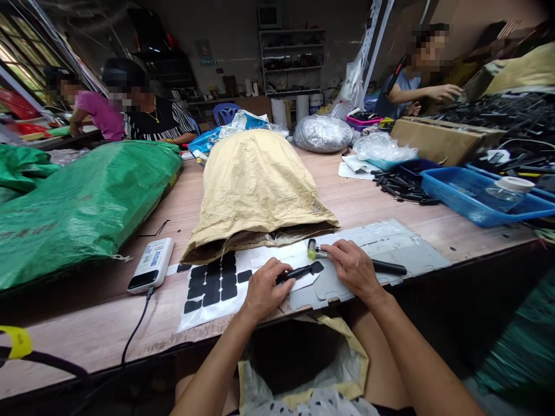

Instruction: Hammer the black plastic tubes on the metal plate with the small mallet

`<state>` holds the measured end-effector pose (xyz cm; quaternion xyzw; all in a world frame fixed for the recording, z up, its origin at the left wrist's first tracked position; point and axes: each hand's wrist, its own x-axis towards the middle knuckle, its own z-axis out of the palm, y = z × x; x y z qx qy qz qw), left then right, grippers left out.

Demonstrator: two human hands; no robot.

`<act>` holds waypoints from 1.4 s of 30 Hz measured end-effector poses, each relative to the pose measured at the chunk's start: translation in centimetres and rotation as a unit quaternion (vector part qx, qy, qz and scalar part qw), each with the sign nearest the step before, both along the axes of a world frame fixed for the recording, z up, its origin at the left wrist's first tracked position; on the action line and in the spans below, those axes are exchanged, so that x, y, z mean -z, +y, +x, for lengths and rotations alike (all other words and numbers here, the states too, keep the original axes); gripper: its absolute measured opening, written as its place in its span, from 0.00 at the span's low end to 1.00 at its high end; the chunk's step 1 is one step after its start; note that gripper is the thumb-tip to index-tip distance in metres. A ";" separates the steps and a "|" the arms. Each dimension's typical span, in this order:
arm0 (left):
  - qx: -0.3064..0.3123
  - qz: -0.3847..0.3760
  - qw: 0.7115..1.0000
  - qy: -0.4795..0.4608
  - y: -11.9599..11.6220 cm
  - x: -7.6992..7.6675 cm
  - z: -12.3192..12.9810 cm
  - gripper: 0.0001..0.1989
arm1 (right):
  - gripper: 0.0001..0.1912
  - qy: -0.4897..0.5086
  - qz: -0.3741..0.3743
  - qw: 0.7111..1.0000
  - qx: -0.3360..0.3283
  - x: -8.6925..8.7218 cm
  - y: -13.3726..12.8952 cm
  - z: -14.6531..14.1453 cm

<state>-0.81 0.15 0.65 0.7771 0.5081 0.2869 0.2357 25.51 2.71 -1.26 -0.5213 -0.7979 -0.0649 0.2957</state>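
My left hand (266, 289) is closed around a slim black piece (299, 272), its far end lying near a black rounded square patch (318, 267). In my right hand (351, 264) is a small hammer with a yellowish, metal-banded head (311, 249); its black handle (390, 267) sticks out past the wrist side. The hammer head hovers close above the black piece. Left of my hands lies a white sheet with black rounded square stickers (212, 283). Under both hands is a flat grey board (381, 245). What exactly the black piece is, I cannot tell.
A beige sack (260, 179) lies with its mouth towards me; another open sack (364, 364) is at my lap. A white power bank (151, 263) with a cable, a green sack (95, 196) and a blue tray (477, 199) sit around. Several people work beyond.
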 end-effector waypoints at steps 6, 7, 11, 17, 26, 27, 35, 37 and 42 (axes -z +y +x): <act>0.011 -0.005 1.000 0.006 0.3 0.2 -0.2 0.10 | 0.20 0.107 0.007 0.993 -0.041 -2.4 -2.5 -0.9; 0.012 -0.008 1.000 0.002 0.3 0.2 -0.2 0.10 | 0.20 0.127 0.000 0.990 -0.055 -2.9 -3.0 -1.1; 0.010 -0.019 1.000 -0.011 0.3 0.2 -0.3 0.10 | 0.20 0.164 -0.026 0.981 -0.097 -4.0 -4.4 -1.8; 0.006 -0.031 0.999 -0.020 0.3 0.2 -0.3 0.10 | 0.21 0.093 -0.066 0.990 -0.081 -3.2 -5.1 -2.3; -0.003 -0.049 0.998 -0.042 0.4 0.1 -0.3 0.07 | 0.22 0.073 -0.051 0.990 -0.106 -3.8 -5.2 -4.3; -0.004 -0.050 0.998 -0.042 0.4 0.0 -0.3 0.06 | 0.22 0.056 -0.059 0.991 -0.107 -3.6 -5.2 -4.4; -0.004 -0.054 0.997 -0.050 0.4 0.0 -0.3 0.10 | 0.16 0.071 -0.035 0.996 -0.042 -2.9 -2.2 -1.9; -0.003 -0.048 0.997 -0.052 0.4 0.0 -0.3 0.11 | 0.14 0.064 -0.030 0.997 -0.018 -2.3 -1.1 -1.1; 0.003 -0.037 0.998 -0.051 0.3 0.0 -0.3 0.14 | 0.13 0.038 -0.025 0.999 -0.002 -0.3 0.6 -0.1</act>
